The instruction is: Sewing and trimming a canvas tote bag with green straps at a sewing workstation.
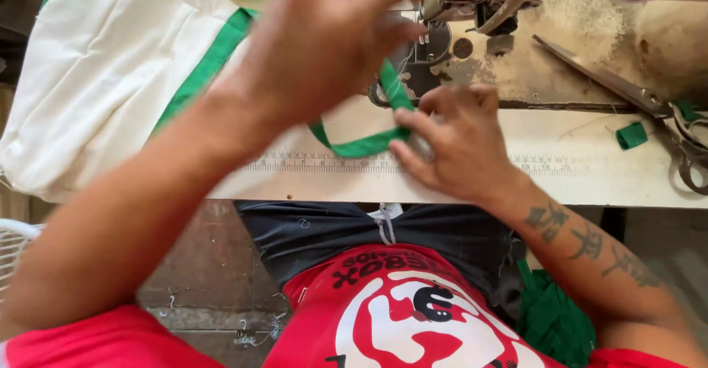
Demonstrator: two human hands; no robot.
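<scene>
A green fabric strap (361, 145) loops from the cream cloth bag (103, 66) across the sewing table toward the needle area of a sewing machine (435, 43). My left hand (324, 36) is raised over the bag's green-trimmed edge, its fingers reaching the strap near the machine's foot. Flat on the table, my right hand (453, 143) pinches the folded end of the strap between thumb and fingers.
Large metal scissors (634, 95) lie at the right on the worn machine bed, beside a small green strap offcut (631, 136). A printed ruler strip (317, 163) runs along the table's front edge (590, 191). More green fabric (553, 316) sits in my lap.
</scene>
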